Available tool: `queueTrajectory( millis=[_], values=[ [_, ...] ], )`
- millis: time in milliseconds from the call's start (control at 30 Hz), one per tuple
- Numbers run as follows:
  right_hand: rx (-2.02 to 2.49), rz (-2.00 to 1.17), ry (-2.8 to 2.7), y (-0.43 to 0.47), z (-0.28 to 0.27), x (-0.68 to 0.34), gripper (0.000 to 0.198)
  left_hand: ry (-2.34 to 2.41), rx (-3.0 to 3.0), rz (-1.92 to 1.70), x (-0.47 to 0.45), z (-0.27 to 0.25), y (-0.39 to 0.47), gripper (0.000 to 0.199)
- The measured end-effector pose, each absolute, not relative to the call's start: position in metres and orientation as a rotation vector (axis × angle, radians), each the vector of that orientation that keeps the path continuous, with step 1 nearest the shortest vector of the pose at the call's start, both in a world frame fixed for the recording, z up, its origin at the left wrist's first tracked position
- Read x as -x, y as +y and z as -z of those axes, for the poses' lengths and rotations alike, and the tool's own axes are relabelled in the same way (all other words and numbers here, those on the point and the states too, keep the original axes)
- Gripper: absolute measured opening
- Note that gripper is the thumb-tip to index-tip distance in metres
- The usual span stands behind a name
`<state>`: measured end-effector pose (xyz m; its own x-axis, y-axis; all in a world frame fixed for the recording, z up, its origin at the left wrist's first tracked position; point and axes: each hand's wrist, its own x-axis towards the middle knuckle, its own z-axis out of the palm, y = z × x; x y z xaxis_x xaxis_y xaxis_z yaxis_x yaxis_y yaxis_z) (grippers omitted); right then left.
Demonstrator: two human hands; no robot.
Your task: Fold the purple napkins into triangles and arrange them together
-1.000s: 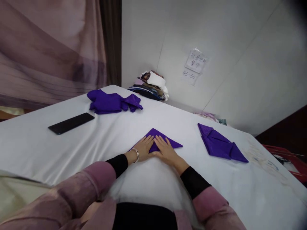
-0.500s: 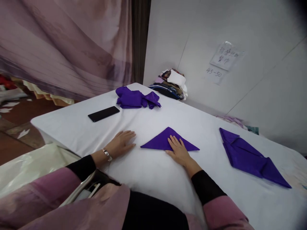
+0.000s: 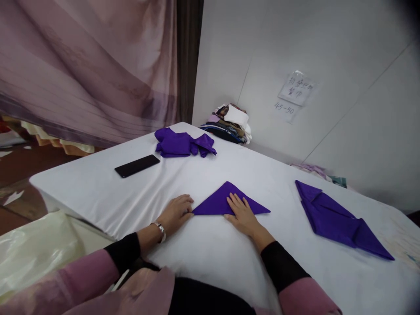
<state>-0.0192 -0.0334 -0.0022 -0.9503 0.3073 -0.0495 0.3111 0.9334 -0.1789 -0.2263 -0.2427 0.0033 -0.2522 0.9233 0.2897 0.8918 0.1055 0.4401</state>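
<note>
A purple cloth napkin (image 3: 213, 201), folded into a flat triangle, lies on the white-covered table in front of me, its long side towards my body. My right hand (image 3: 242, 215) rests flat on its right half with the fingers stretched out. At the triangle's left corner is my left hand (image 3: 177, 213), fingers slightly bent and the thumb beside the tip. Thumb and fingers are apart there, and I cannot see the cloth gripped between them. To the right lies another folded purple napkin (image 3: 334, 223), long and pointed at its lower end.
A black phone (image 3: 137, 166) lies on the table (image 3: 82, 183) at the left. Behind it are bunched purple cloths (image 3: 179, 143). A pile of mixed fabrics (image 3: 229, 124) stands by the wall, below paper signs (image 3: 296, 89). A pale glossy cover (image 3: 39, 249) is at the lower left.
My left hand has moved right, from beside the triangle to its left corner, and its fingers have bent. My right hand stays on the napkin. The view has tilted slightly.
</note>
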Motion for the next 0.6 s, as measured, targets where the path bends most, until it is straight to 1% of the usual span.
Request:
queueTrajectory(
  millis=[200,333,400,500,600],
  values=[
    [-0.443,0.331,3.085,-0.034,-0.002,0.017,0.069,2.232,-1.916,-0.729,0.234,-0.003,-0.246,0.013],
    [-0.319,0.358,3.104,-0.033,-0.005,0.013,0.068,2.082,-1.885,-0.669,0.235,-0.019,-0.245,0.027],
    [-0.282,0.363,3.109,-0.032,-0.007,0.012,0.070,2.076,-1.877,-0.687,0.233,-0.027,-0.236,0.029],
    [-0.235,0.378,3.100,-0.031,-0.011,0.011,0.072,2.002,-2.063,-0.754,0.226,-0.035,-0.209,0.026],
    [-0.155,0.408,3.090,-0.029,-0.015,0.009,0.073,1.806,-2.346,-0.670,0.221,-0.032,-0.173,0.034]
  ],
)
